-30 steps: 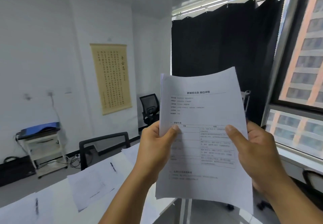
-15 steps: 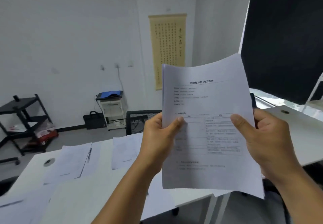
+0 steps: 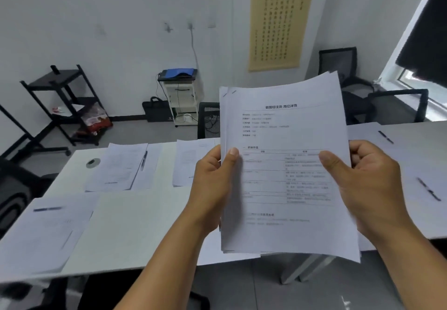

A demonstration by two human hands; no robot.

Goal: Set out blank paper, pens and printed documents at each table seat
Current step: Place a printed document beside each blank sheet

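STATE: a stack of printed documents (image 3: pixel 285 164) is held upright above the table (image 3: pixel 154 213), pinched at its 9 o'clock edge by the left hand (image 3: pixel 212 184) and its 3 o'clock edge by the right hand (image 3: pixel 370 184) | ADVICE: the top sheet is best fanned off by thumb so one copy is laid per seat; paper sets with pens (image 3: pixel 144 160) lie at 10 o'clock | TEXT: a Chinese heading is printed; smaller lines are too blurred to be read

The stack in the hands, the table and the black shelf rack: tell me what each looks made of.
Stack of sheets: thin white paper, matt, printed; it bows above the left hand and right hand.
Table: smooth white top, probably laminate or coated board; faint sheen, no grain.
Shelf rack: likely black-painted metal, judging by its thin straight bars.
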